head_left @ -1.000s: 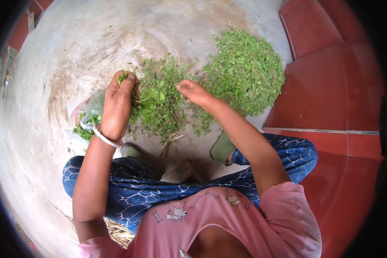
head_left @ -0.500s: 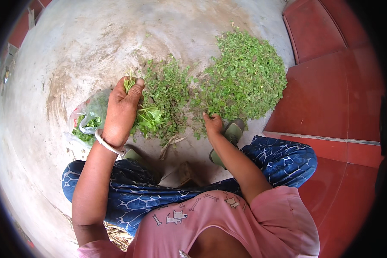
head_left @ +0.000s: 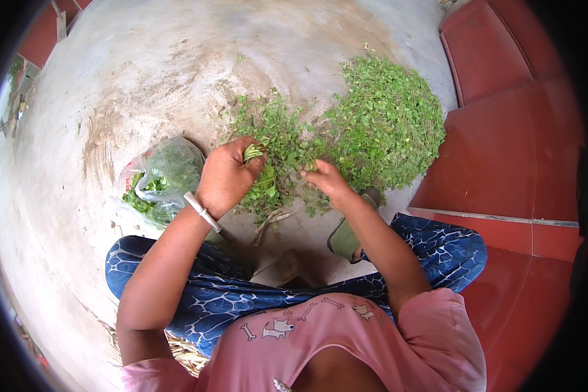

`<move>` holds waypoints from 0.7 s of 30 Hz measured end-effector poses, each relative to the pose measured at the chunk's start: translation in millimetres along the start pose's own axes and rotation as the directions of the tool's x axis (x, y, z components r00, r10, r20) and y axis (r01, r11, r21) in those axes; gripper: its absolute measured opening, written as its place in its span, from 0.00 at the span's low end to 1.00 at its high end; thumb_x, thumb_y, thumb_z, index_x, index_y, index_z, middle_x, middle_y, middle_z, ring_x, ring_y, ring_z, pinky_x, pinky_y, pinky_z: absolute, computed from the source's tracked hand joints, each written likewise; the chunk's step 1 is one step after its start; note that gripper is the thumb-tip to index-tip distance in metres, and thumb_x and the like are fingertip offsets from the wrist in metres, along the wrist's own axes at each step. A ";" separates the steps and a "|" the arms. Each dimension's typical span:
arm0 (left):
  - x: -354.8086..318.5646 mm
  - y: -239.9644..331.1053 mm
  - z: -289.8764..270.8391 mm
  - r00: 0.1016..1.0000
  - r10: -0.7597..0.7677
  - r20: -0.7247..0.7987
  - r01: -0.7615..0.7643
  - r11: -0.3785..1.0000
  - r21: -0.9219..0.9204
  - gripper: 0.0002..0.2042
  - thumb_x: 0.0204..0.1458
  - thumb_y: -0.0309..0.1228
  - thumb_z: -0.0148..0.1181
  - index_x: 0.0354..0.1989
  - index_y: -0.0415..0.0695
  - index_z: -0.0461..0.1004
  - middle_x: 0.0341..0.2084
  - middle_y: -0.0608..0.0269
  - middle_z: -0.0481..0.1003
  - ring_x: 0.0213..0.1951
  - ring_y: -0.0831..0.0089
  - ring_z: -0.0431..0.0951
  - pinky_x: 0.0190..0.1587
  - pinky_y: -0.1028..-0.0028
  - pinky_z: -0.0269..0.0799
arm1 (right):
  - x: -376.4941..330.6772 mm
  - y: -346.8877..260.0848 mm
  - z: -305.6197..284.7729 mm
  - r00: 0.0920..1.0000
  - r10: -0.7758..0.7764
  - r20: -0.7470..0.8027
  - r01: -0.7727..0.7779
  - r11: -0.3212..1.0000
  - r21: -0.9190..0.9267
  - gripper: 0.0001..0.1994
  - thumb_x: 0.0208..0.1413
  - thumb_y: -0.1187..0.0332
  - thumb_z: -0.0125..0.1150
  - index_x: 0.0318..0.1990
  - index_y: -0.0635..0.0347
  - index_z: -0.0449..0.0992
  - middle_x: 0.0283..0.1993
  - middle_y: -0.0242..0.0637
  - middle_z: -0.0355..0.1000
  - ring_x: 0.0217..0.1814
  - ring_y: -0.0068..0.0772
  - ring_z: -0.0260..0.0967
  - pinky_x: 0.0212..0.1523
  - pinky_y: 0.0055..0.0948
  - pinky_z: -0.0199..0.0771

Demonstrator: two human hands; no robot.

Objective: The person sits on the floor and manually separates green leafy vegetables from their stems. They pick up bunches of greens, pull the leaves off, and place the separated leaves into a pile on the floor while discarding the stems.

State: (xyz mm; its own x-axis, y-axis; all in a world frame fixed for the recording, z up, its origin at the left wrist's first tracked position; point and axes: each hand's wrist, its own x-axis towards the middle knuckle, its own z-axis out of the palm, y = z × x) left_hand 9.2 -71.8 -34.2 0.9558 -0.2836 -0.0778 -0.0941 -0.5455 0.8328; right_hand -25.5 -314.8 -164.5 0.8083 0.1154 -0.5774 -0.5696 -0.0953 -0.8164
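Observation:
My left hand, with a white bangle at the wrist, is closed around a small bunch of leafy green stems. Pale stem ends stick up past the thumb, and leaves hang below the fist. A short way to the right, my right hand pinches a few thin green sprigs between thumb and fingers. Beneath both hands lies a smaller scatter of greens mixed with soil. Farther right spreads a larger heap of loose greens.
A clear plastic bag holding green leaves stands left of my left hand. Red tiled steps rise at the right. My green shoe is close below the right hand. A dry leaf lies on the concrete floor.
My left hand has moved right and slightly down with its bunch, toward the right hand. The right hand has lifted off the heap's edge with sprigs in its fingers.

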 end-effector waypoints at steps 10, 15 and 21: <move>-13.9 -8.5 12.2 0.972 0.192 0.138 -0.222 0.942 0.252 0.15 0.40 0.27 0.61 0.40 0.46 0.75 0.34 0.56 0.76 0.35 0.57 0.76 0.37 0.65 0.72 | -33.2 -55.3 33.7 0.955 -0.053 0.293 0.048 0.999 0.023 0.07 0.58 0.67 0.51 0.42 0.55 0.68 0.33 0.28 0.71 0.33 0.17 0.68 0.32 0.18 0.65; -15.2 -1.4 8.9 0.968 0.067 0.242 -0.134 0.952 0.275 0.24 0.41 0.32 0.63 0.50 0.46 0.69 0.29 0.51 0.75 0.30 0.55 0.76 0.34 0.62 0.71 | -40.8 -66.1 36.4 0.931 -0.041 0.362 0.021 0.998 0.060 0.08 0.57 0.65 0.52 0.42 0.56 0.68 0.32 0.28 0.71 0.31 0.17 0.68 0.30 0.18 0.65; -15.2 -11.9 13.2 0.949 0.116 0.294 -0.203 0.937 0.286 0.23 0.42 0.33 0.63 0.50 0.44 0.69 0.29 0.50 0.75 0.31 0.53 0.76 0.35 0.62 0.71 | -48.7 -76.2 38.7 0.913 -0.036 0.406 0.021 0.999 0.042 0.10 0.57 0.63 0.54 0.42 0.57 0.68 0.31 0.29 0.71 0.30 0.17 0.68 0.29 0.17 0.65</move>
State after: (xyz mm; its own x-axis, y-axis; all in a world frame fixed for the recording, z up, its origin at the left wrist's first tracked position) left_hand -7.9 -71.4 -50.2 0.8143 -0.5637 -0.1382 -0.3615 -0.6789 0.6391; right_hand -27.3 -274.9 -74.7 0.6981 0.5103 -0.5023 -0.5583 -0.0514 -0.8280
